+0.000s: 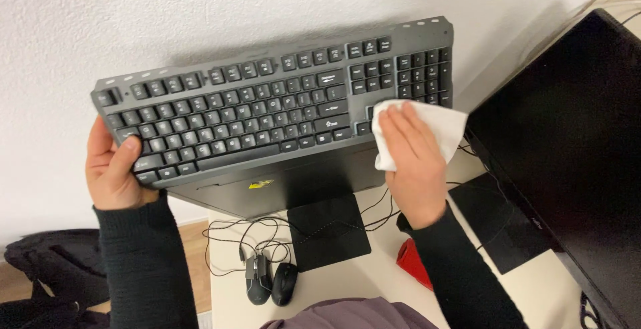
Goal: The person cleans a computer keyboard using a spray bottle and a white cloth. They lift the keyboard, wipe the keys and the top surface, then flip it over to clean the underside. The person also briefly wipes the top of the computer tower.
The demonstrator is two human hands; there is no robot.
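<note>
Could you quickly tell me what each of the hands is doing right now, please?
Left hand: closed, gripping the left end of the dark grey plastic keyboard.
Right hand: fingers flat, pressing a white cloth against the keyboard.

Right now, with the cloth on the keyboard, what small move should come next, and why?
Probably slide the right hand and white cloth leftward along the keys. The cloth sits at the right end of the keyboard, near the arrow keys, while the left hand grips the left end, holding it lifted.
</note>
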